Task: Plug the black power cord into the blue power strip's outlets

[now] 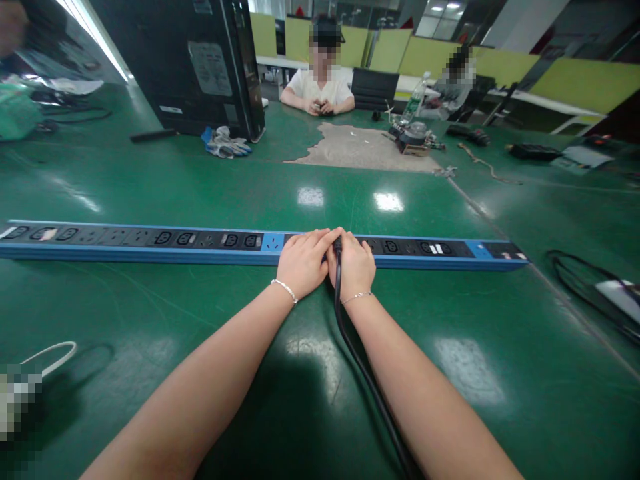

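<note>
A long blue power strip (225,257) with a row of black sockets lies across the green table. My left hand (303,263) is closed over its middle, fingers draped across the top and far edge, with the index finger reaching toward the right hand. Right beside it, my right hand (354,267) is closed around the black plug (337,244) of a power cord, at the strip's face. From the plug the black cord (357,353) runs down toward me along my right forearm. My fingers hide the sockets beneath, so how far the plug sits in one cannot be seen.
A black computer case (200,67) stands at the back left, with work gloves (225,143) by it. Behind are a plastic bottle (416,99) and small parts. A coiled black cable (590,280) lies right. Two people sit across the table; another person is partly visible at far left.
</note>
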A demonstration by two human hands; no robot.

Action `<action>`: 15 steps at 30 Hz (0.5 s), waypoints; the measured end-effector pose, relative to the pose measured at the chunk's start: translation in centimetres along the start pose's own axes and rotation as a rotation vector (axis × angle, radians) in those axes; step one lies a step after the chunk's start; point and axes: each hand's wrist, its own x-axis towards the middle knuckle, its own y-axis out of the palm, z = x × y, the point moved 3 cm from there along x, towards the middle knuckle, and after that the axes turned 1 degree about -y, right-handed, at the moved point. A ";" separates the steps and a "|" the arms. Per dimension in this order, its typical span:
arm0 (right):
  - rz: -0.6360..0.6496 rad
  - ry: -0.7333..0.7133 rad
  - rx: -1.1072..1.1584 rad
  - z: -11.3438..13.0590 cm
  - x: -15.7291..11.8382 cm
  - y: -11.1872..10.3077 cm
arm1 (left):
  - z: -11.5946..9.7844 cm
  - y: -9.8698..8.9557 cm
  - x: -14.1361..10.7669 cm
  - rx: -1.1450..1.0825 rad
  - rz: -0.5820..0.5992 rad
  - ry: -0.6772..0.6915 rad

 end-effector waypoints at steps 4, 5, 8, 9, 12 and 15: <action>0.084 -0.152 0.004 -0.8 -0.4 -0.8 | -0.2 -0.1 0.0 0.015 0.017 0.011; 0.100 -0.183 -0.001 -1.1 -0.5 -1.1 | -0.3 -0.1 0.0 0.020 0.022 0.014; 0.146 -0.237 -0.019 -1.9 -0.7 -1.6 | -0.6 0.0 -0.1 0.035 0.032 0.011; 0.158 -0.247 -0.023 -2.1 -0.7 -1.7 | -0.8 0.0 -0.1 0.039 0.037 0.006; 0.179 -0.278 -0.027 -2.5 -0.8 -1.8 | -1.0 -0.1 0.0 0.053 0.063 -0.009; 0.183 -0.314 -0.019 -2.7 -0.8 -1.8 | -1.0 -0.7 0.3 0.077 0.096 -0.001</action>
